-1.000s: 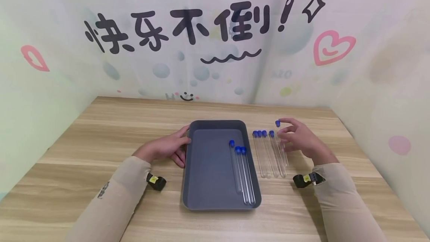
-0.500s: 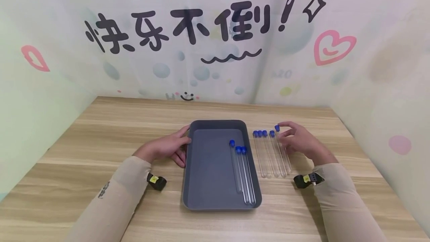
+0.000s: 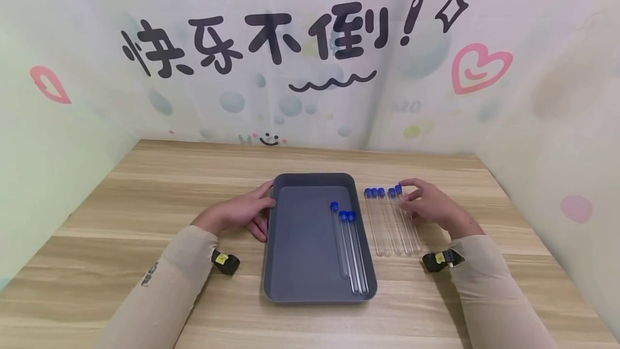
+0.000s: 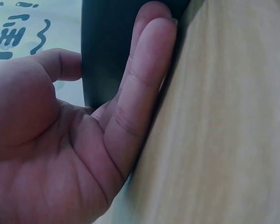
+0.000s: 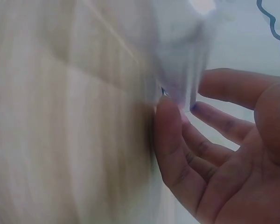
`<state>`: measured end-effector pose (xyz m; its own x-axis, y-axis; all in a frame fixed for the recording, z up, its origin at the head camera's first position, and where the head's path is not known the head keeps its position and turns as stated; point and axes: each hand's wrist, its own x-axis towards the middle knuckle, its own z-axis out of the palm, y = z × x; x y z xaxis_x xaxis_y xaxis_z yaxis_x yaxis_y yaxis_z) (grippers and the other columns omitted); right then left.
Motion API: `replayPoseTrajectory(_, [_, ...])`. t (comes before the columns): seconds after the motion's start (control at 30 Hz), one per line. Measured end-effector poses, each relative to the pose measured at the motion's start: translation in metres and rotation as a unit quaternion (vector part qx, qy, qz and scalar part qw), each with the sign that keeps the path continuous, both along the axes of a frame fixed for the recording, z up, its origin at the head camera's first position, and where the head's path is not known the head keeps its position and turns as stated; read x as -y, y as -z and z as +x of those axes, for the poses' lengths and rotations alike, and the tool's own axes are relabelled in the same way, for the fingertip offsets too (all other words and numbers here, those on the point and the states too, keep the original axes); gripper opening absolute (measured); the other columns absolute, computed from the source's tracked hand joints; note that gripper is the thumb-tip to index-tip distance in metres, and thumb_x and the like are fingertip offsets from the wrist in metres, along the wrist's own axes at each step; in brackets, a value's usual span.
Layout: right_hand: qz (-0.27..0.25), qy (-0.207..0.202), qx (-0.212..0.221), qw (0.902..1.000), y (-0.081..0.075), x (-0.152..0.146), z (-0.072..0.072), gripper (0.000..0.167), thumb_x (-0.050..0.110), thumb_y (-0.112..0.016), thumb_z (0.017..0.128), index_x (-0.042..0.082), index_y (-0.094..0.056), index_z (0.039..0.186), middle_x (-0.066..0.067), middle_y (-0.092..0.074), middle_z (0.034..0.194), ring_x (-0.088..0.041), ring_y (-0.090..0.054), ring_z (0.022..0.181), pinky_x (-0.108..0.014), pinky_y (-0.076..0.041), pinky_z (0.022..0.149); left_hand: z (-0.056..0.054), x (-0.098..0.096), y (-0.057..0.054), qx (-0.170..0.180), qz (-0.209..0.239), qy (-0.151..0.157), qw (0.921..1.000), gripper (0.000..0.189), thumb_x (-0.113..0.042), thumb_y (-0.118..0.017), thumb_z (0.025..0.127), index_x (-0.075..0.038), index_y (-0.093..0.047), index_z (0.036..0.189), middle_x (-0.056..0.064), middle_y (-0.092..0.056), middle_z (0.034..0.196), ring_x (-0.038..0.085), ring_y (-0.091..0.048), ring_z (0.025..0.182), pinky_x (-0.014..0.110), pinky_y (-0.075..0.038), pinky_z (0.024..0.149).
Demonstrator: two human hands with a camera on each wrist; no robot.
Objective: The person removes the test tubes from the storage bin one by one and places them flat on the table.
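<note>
My left hand (image 3: 243, 211) touches the left side of a grey tray (image 3: 272, 263). In the left wrist view, its fairly straight fingers (image 4: 135, 88) lie along the tray's outer wall, the thumb at the rim. My right hand (image 3: 428, 204) pinches a clear test tube (image 3: 411, 229) close to its blue cap (image 3: 399, 189). That tube lies at the right end of a row of several capped test tubes (image 3: 382, 225) on the table. The right wrist view shows clear glass (image 5: 182, 56), blurred, beside the fingertips. Inside the tray, along its right side, rest three blue-capped test tubes (image 3: 352, 255).
The wooden table (image 3: 160, 187) runs back to a printed cloth backdrop (image 3: 194, 106). Pale walls close in on the left and right. Each wrist carries a strapped black camera (image 3: 226, 263).
My right hand has lowered the test tube toward me, so its cap now sits nearly level with the others in the row. The left hand and tray have stayed still.
</note>
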<state>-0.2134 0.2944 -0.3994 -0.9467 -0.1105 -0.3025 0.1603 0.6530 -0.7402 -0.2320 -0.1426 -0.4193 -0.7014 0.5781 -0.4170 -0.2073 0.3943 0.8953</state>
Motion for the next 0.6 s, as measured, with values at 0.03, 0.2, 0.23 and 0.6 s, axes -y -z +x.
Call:
replayPoseTrajectory(0.03, [-0.001, -0.002, 0.0, 1.0, 0.0001, 0.0003, 0.0003, 0.065, 0.011, -0.062, 0.097, 0.004, -0.031, 0.154, -0.029, -0.052, 0.128, -0.021, -0.062, 0.086, -0.034, -0.062, 0.072, 0.0, 0.0, 0.0, 0.0, 0.0, 0.0, 1.0, 0.064, -0.027, -0.033, 0.108, -0.043, 0.003, 0.159, 0.022, -0.063, 0.102, 0.025, -0.069, 0.071, 0.044, -0.064, 0.069])
replayPoseTrajectory(0.2, [-0.005, -0.005, 0.0, 1.0, 0.0009, 0.0022, 0.0006, 0.064, 0.009, -0.061, 0.097, 0.002, -0.031, 0.153, -0.029, -0.052, 0.126, -0.02, -0.061, 0.085, -0.034, -0.062, 0.071, 0.0001, -0.0001, 0.0001, 0.001, -0.002, -0.003, 1.0, 0.064, -0.027, -0.033, 0.108, -0.043, 0.003, 0.159, 0.022, -0.063, 0.103, 0.025, -0.069, 0.071, 0.044, -0.064, 0.07])
replayPoseTrajectory(0.23, [-0.004, -0.005, 0.001, 1.0, 0.001, 0.0026, 0.0006, 0.064, 0.009, -0.061, 0.097, 0.002, -0.031, 0.153, -0.028, -0.052, 0.125, -0.02, -0.061, 0.084, -0.034, -0.061, 0.071, 0.0002, 0.0, 0.0002, 0.001, -0.002, -0.003, 1.0, 0.064, -0.027, -0.033, 0.108, -0.043, 0.003, 0.159, 0.022, -0.063, 0.103, 0.025, -0.069, 0.071, 0.044, -0.064, 0.07])
replayPoseTrajectory(0.6, [0.004, -0.015, -0.007, 0.9998, 0.0017, 0.0026, 0.0006, 0.063, 0.009, -0.062, 0.096, 0.0, -0.033, 0.152, -0.028, -0.054, 0.125, -0.02, -0.062, 0.084, -0.033, -0.062, 0.071, -0.0002, 0.001, 0.0012, -0.003, -0.004, -0.003, 1.0, 0.064, -0.028, -0.034, 0.108, -0.044, 0.002, 0.159, 0.022, -0.062, 0.106, 0.026, -0.069, 0.072, 0.045, -0.064, 0.07])
